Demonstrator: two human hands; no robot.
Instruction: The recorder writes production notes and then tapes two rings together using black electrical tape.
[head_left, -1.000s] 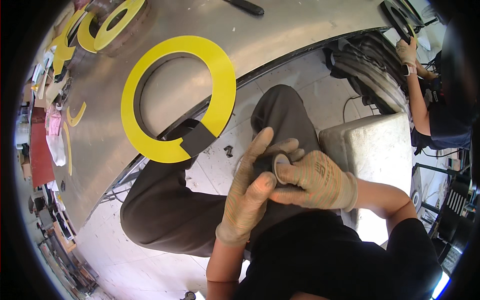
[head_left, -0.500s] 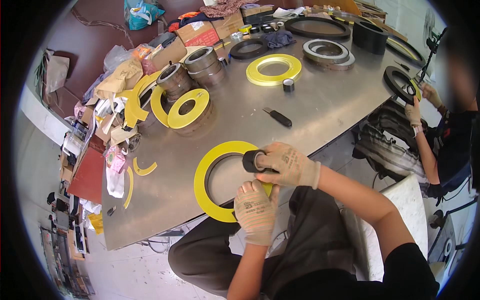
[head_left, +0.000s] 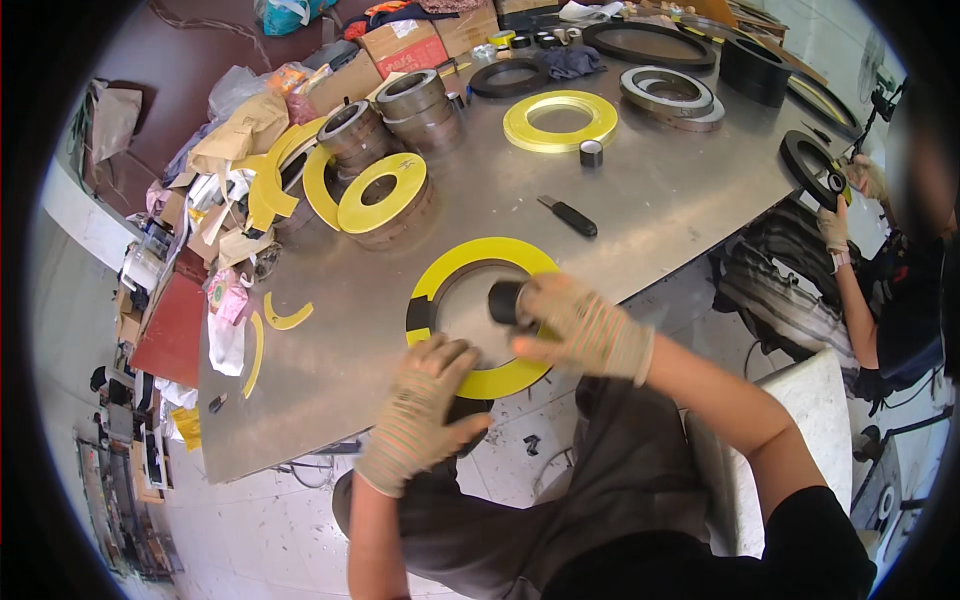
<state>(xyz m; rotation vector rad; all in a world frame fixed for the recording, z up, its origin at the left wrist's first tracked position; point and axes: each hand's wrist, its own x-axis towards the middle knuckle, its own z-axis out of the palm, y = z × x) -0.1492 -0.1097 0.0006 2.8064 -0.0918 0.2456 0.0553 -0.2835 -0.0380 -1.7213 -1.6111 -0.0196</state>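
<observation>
A large flat yellow ring (head_left: 470, 262) lies at the near edge of a grey metal table (head_left: 660, 200); a black band wraps its left side. My right hand (head_left: 580, 325), in a knit glove, grips a black tape roll (head_left: 506, 302) over the ring's right part. My gloved left hand (head_left: 425, 410) rests with its fingers on the ring's near edge, holding nothing that I can see.
A black-handled knife (head_left: 568, 216) lies past the ring. More yellow rings (head_left: 560, 120), stacked metal rings (head_left: 412, 100) and black rings (head_left: 512, 78) sit further back, boxes and bags at the left. Another person (head_left: 880, 260) at the right handles a black ring (head_left: 812, 166).
The view has lifted from my lap to the table. My hands went from rubbing together over my knees to the yellow ring, the right one now holding the tape roll.
</observation>
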